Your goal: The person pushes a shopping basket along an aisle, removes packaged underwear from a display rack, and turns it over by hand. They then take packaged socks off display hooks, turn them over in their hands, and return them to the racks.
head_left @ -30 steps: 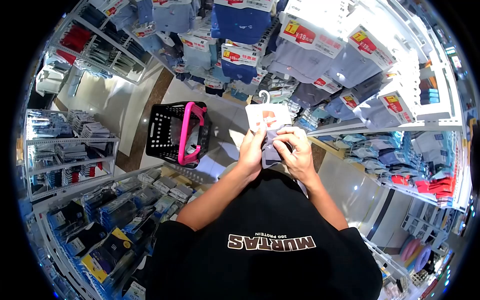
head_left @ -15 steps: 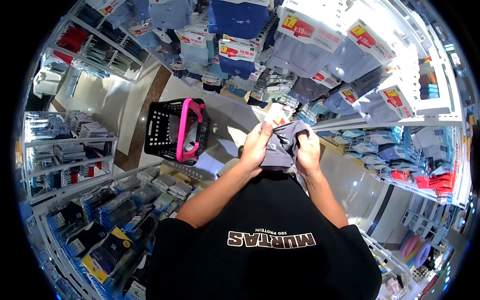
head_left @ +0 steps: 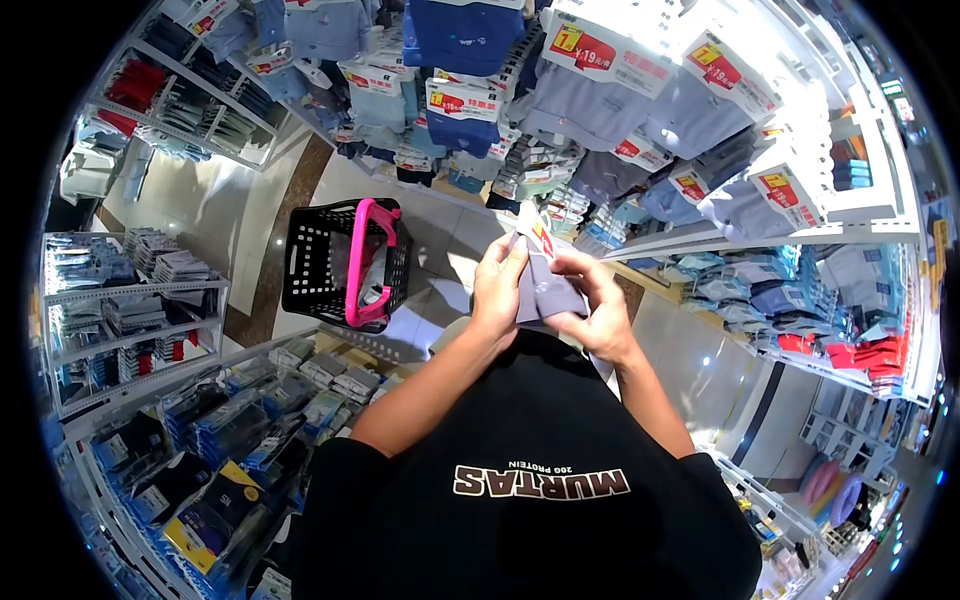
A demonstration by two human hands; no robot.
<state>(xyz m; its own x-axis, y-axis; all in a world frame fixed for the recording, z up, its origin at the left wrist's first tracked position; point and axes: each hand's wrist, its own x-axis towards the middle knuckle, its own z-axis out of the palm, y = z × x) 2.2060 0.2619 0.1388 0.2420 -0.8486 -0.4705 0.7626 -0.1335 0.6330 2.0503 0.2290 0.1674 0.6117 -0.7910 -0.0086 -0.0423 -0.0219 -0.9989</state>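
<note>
A folded grey-purple garment (head_left: 545, 290) is held in front of my chest, between both hands. At its top is a white card (head_left: 532, 226) with red and yellow print. My left hand (head_left: 498, 288) grips the garment's left edge, thumb on the front. My right hand (head_left: 598, 308) is closed on its right side, with the thumb near the lower corner and the fingers higher up by the card. The garment's back is hidden.
On the floor to the left stands a black basket (head_left: 303, 262) with a pink handle (head_left: 356, 262). Packed garments (head_left: 585, 105) with price cards hang ahead. Packaged goods (head_left: 205, 420) fill a lower-left shelf; another rack (head_left: 140, 290) stands far left.
The garment was spread wider between my hands half a second ago and is now folded narrower. My right hand has moved inward. The basket and racks appear slightly shifted left.
</note>
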